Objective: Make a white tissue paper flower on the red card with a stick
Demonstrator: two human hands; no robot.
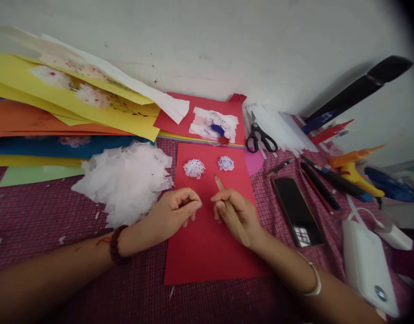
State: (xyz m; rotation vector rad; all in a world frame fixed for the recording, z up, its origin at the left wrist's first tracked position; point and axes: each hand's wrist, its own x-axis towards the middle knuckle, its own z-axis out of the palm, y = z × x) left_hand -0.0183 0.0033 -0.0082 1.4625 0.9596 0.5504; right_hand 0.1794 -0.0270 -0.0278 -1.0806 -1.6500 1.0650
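A sheet of red paper (207,252) lies under both hands. Two fluffy white paper flowers with bluish-purple specks sit on its upper part, a left flower (194,168) and a right flower (226,163). My right hand (236,212) grips a light wooden stick (234,220), its narrow end pointing up toward the flowers. Over the sheet's left half, my left hand (178,209) has thumb and forefinger pinched together; whatever is between them is too small to make out. Beside that hand is a heap of thin white paper pieces (126,180).
Coloured papers with flowers (75,90) are stacked at back left. Behind the sheet are a paint-stained tissue (215,126) and black scissors (259,137). On the right lie a phone (297,211), pens (320,186), a yellow glue gun (358,177) and a white power bank (369,265).
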